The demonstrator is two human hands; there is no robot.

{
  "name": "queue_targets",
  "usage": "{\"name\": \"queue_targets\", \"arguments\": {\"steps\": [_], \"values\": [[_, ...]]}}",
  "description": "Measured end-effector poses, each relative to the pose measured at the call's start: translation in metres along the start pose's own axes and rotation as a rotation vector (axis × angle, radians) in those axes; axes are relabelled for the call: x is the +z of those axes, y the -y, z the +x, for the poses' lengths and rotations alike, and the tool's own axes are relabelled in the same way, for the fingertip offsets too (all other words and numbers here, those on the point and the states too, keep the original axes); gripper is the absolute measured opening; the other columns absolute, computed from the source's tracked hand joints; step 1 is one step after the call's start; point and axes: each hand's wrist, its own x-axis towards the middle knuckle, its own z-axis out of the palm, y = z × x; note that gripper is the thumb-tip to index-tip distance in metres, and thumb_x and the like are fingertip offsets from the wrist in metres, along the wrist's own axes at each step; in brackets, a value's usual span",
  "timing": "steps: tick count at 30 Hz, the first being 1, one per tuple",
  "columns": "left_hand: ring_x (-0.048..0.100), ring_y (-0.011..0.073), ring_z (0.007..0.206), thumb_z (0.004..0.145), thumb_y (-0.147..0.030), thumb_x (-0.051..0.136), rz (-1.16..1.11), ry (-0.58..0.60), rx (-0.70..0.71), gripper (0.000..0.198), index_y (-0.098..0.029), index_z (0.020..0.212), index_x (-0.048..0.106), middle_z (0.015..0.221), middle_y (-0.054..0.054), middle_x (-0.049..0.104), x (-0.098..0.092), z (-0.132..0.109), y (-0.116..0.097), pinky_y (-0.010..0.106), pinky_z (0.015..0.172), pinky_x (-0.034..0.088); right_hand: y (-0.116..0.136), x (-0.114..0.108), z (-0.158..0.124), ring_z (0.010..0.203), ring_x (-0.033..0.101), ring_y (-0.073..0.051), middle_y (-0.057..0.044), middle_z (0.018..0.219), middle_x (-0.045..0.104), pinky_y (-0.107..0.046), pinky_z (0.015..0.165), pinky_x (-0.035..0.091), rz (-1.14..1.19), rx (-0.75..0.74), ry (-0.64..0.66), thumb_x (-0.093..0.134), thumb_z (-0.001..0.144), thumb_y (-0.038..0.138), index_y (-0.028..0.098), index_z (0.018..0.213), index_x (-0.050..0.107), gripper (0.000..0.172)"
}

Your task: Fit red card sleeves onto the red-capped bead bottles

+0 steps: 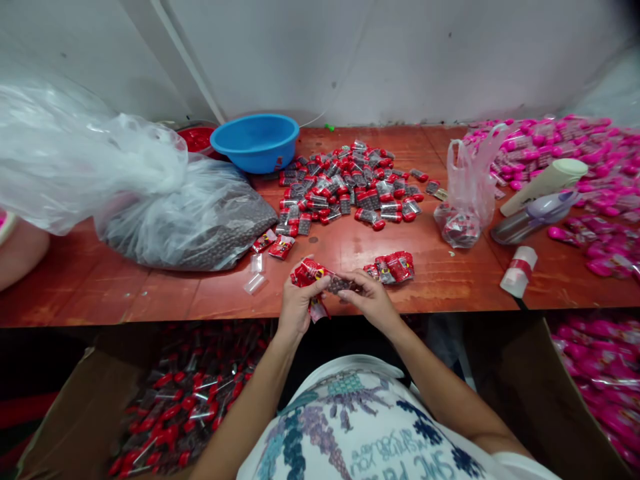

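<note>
My left hand [299,303] is closed on a bunch of red printed wrappers [310,273] at the table's front edge. My right hand [369,299] pinches a small clear tube of dark beads [343,285] and holds it against the wrappers. Both hands meet over the red wooden table [450,280]. A small stack of red wrappers [393,267] lies just right of my hands. Two more red wrappers [275,244] and two clear empty tubes [256,273] lie to the left. A heap of red-capped bead tubes [350,187] fills the table's middle.
A big clear bag of dark beads [190,227] lies at the left, behind it a blue bowl [256,141]. A small plastic bag [465,200], a tape roll [519,270] and pink-capped tubes [575,160] sit right. Boxes of red tubes [170,407] and pink tubes [600,380] stand below.
</note>
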Motion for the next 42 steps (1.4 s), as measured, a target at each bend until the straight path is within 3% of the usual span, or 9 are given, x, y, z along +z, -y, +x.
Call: {"name": "queue_targets", "arguments": {"steps": [4,11,16,19,23,26,34,39,42], "values": [[0.059,0.0097,0.053,0.051,-0.015,0.084,0.012,0.013,-0.013,0.064,-0.016,0.111,0.063,0.071,-0.002,0.067,0.003,-0.002,0.002,0.017,0.045,0.045,-0.001,0.002,-0.003,0.090,0.058,-0.018,-0.003,0.102,0.059,-0.031,0.074,0.054,0.012,0.008,-0.003,0.067,0.078,0.028,0.029,0.116,0.062,0.039],[0.067,0.0136,0.068,0.053,-0.016,0.083,-0.053,-0.022,0.081,0.075,-0.023,0.123,0.057,0.085,0.001,0.071,0.005,-0.007,0.009,0.018,0.055,0.049,0.009,-0.002,-0.008,0.087,0.055,-0.017,-0.003,0.092,0.055,-0.032,0.078,0.048,-0.324,-0.188,-0.031,0.059,0.085,0.024,0.032,0.119,0.062,0.035],[0.069,0.0172,0.080,0.051,-0.015,0.085,-0.086,0.026,0.080,0.078,-0.026,0.123,0.056,0.095,0.004,0.073,0.009,-0.013,0.007,0.025,0.071,0.053,0.004,0.002,-0.008,0.082,0.054,-0.016,-0.001,0.088,0.053,-0.031,0.073,0.053,-0.081,-0.054,-0.041,0.065,0.080,0.029,0.030,0.115,0.066,0.035],[0.069,0.0167,0.076,0.053,-0.015,0.083,-0.065,0.049,0.068,0.078,-0.026,0.125,0.054,0.098,0.005,0.072,0.010,-0.015,0.005,0.022,0.062,0.053,-0.001,0.006,-0.010,0.085,0.056,-0.017,-0.002,0.096,0.055,-0.031,0.071,0.055,-0.006,-0.019,-0.052,0.065,0.080,0.030,0.030,0.117,0.064,0.037],[0.062,0.0109,0.056,0.055,-0.015,0.082,-0.006,0.054,0.022,0.078,-0.022,0.127,0.052,0.082,0.002,0.070,0.010,-0.017,0.008,0.018,0.046,0.047,0.000,0.007,-0.012,0.097,0.057,-0.020,-0.005,0.110,0.058,-0.033,0.082,0.051,-0.169,-0.123,-0.097,0.060,0.084,0.026,0.031,0.128,0.054,0.045],[0.057,0.0081,0.049,0.055,-0.015,0.082,0.002,0.061,-0.011,0.075,-0.020,0.124,0.054,0.073,-0.002,0.067,0.009,-0.015,0.013,0.018,0.045,0.047,0.001,0.005,-0.011,0.097,0.056,-0.019,-0.004,0.104,0.059,-0.034,0.085,0.048,-0.276,-0.169,-0.055,0.058,0.085,0.024,0.032,0.123,0.058,0.039],[0.067,0.0158,0.063,0.056,-0.017,0.083,-0.044,0.068,-0.242,0.055,-0.016,0.106,0.062,0.085,0.006,0.071,-0.001,0.001,0.037,0.023,0.051,0.053,-0.030,-0.017,-0.011,0.080,0.059,-0.017,-0.003,0.094,0.059,-0.029,0.072,0.050,-0.273,-0.015,-0.168,0.061,0.082,0.032,0.023,0.104,0.067,0.025],[0.070,0.0214,0.084,0.064,-0.006,0.075,-0.217,-0.056,-0.345,0.052,-0.014,0.112,0.055,0.098,0.013,0.071,-0.009,0.013,0.044,0.029,0.072,0.056,-0.032,-0.040,-0.015,0.083,0.059,-0.021,-0.007,0.101,0.057,-0.035,0.074,0.051,-0.706,0.048,-0.375,0.063,0.080,0.038,0.021,0.107,0.066,0.033],[0.070,0.0204,0.085,0.068,0.003,0.066,-0.260,-0.073,-0.350,0.046,-0.013,0.110,0.055,0.102,0.014,0.070,-0.010,0.019,0.042,0.030,0.077,0.054,-0.025,-0.031,-0.018,0.087,0.060,-0.021,-0.008,0.109,0.055,-0.035,0.078,0.051,-0.773,-0.011,-0.345,0.061,0.082,0.038,0.023,0.115,0.063,0.037]]}}
